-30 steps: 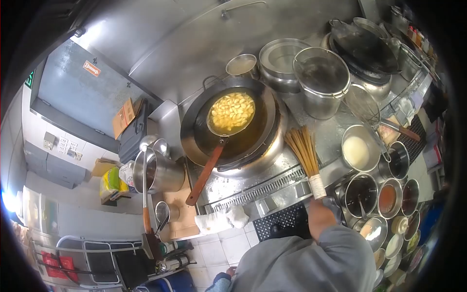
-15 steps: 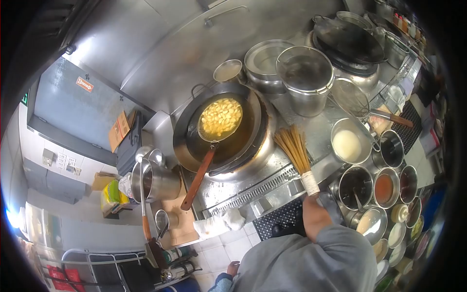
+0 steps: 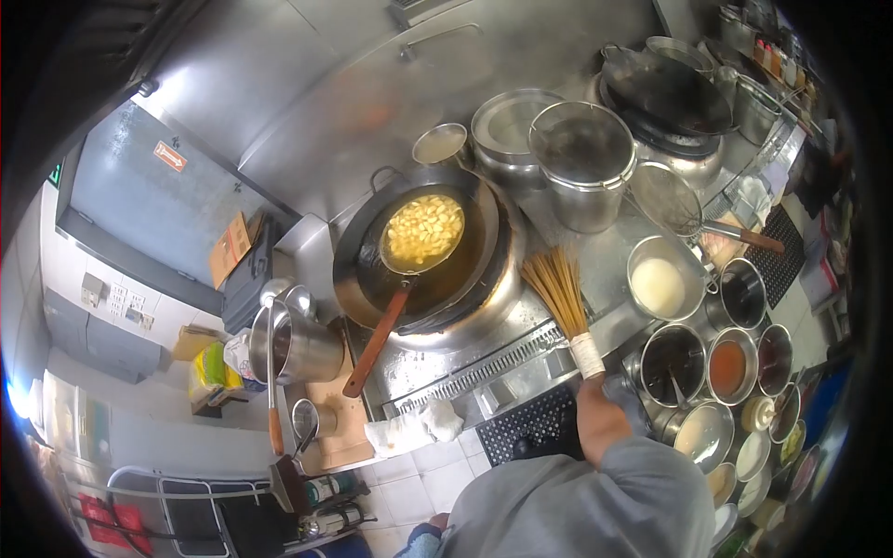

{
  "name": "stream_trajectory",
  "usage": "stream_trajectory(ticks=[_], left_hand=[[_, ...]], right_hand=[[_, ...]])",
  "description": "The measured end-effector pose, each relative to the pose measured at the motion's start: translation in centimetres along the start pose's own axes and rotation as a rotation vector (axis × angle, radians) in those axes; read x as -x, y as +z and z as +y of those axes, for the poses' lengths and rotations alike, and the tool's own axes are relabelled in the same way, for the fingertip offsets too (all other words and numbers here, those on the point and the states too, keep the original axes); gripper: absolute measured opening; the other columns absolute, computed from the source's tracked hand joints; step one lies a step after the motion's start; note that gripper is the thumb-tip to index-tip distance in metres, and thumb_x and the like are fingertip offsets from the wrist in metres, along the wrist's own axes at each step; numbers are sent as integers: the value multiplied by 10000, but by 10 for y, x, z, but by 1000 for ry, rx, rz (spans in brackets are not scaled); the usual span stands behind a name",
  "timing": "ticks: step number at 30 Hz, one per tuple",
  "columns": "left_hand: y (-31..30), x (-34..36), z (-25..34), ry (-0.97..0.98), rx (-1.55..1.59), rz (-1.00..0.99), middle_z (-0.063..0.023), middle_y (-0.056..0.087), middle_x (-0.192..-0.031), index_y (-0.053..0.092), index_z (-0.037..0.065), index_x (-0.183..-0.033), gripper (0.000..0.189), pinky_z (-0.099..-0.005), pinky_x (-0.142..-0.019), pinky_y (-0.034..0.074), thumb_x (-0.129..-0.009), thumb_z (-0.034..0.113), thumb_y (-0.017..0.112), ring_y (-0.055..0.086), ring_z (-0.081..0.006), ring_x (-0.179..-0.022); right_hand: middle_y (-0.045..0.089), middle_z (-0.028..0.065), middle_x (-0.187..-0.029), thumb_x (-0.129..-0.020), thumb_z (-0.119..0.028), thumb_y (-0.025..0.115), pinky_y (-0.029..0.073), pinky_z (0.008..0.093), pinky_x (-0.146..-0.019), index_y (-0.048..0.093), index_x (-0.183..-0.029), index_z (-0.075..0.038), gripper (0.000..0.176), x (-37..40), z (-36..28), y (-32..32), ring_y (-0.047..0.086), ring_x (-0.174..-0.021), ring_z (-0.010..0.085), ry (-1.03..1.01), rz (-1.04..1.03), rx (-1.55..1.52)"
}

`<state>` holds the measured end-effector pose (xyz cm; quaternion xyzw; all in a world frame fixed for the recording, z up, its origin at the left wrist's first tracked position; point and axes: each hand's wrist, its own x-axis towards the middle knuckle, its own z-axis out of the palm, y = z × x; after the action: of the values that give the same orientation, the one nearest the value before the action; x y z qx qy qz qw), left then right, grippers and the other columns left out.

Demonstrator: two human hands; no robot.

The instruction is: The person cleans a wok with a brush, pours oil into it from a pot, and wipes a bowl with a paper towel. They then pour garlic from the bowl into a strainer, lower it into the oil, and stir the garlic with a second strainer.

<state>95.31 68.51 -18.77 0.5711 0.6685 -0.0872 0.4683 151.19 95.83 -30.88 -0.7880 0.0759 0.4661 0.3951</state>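
Note:
My right hand [image 3: 600, 423] is closed around the white-wrapped handle of a bamboo wok brush [image 3: 558, 293]. The brush's bristles rest by the steel stove edge, right of a big black wok [image 3: 358, 284]. Inside the wok, over oil, lies a strainer [image 3: 398, 321] with a long wooden handle, filled with pale yellow chunks [image 3: 425, 230] of food. The handle points toward me past the wok's rim, and neither hand touches it. Low beside my body, my left hand [image 3: 439, 522] shows only in small part below the counter; its fingers are mostly hidden.
Several sauce pots, including one of red sauce [image 3: 728, 367], crowd the right. Behind them lie a wire skimmer [image 3: 665, 200] and a tall steel pot [image 3: 581, 195]. A second wok [image 3: 670, 88] stands far right. A steel bucket [image 3: 312, 349] and a folded white cloth [image 3: 409, 430] are left.
The view has shifted slightly. My left hand shows less, lower beside my body. The brush stays in my right hand, and the strainer keeps its place in the wok.

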Motion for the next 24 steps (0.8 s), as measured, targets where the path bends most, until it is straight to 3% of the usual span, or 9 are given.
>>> stream_trajectory(ticks=[2,4,6,8,11,16,19,21,24], left_hand=[[-26,-1,17,292,-225,-19,-130,676,-908,668,50,-1029,263,-339,-767,511,-845,230,614,643,-227,-875],[-88,23,113,550,-386,55,-125,677,-885,666,47,-1024,256,-339,-754,513,-854,228,606,644,-225,-855],[-132,31,185,156,327,99,-86,636,-750,643,16,-993,210,-299,-618,501,-859,168,589,601,-162,-662],[-169,35,230,224,712,321,-53,594,-690,620,3,-971,180,-255,-532,461,-854,132,578,540,-110,-572],[-230,34,281,438,768,650,-26,595,-779,558,27,-1042,173,-224,-551,440,-892,110,547,534,-84,-630],[-297,70,367,722,114,1208,-107,617,-889,503,4,-1191,393,-315,-666,508,-828,69,640,623,-244,-786],[-319,59,377,799,-344,1107,-199,626,-961,529,-2,-1200,418,-394,-786,511,-805,64,646,616,-378,-905],[-326,40,381,739,-209,944,-228,617,-1029,560,-7,-1166,381,-413,-826,498,-799,57,641,595,-407,-944],[-331,21,378,781,-201,899,-250,599,-1105,584,-21,-1133,336,-417,-858,490,-809,54,628,581,-421,-986]], right_hand=[[605,159,-891,-896,-279,538,532,444,-676,525,-1114,-71,301,4,10,-6,622,-759,309,11,-19,1],[603,161,-887,-902,-277,532,533,446,-672,519,-1118,-69,300,13,26,-18,621,-753,313,39,-47,-14],[601,163,-882,-907,-274,526,534,449,-667,513,-1122,-68,299,36,40,-33,621,-747,317,89,-99,-45],[598,165,-877,-912,-272,521,535,452,-662,507,-1126,-66,297,50,55,-48,620,-740,322,104,-167,-122],[590,191,-857,-918,-265,506,545,482,-640,488,-1137,-52,306,35,90,-68,624,-705,344,76,-319,-301],[602,248,-925,-939,-246,490,554,521,-720,428,-1170,-1,342,9,85,-70,633,-795,383,30,-372,-313],[616,235,-904,-934,-207,498,567,495,-686,465,-1119,3,282,-1,82,-72,644,-771,370,11,-347,-238],[624,223,-883,-929,-193,509,574,479,-654,495,-1072,3,244,5,71,-81,653,-750,356,47,-363,-127],[632,219,-838,-922,-168,508,575,466,-606,521,-1020,4,198,-4,98,-91,660,-702,337,-279,-389,235]])
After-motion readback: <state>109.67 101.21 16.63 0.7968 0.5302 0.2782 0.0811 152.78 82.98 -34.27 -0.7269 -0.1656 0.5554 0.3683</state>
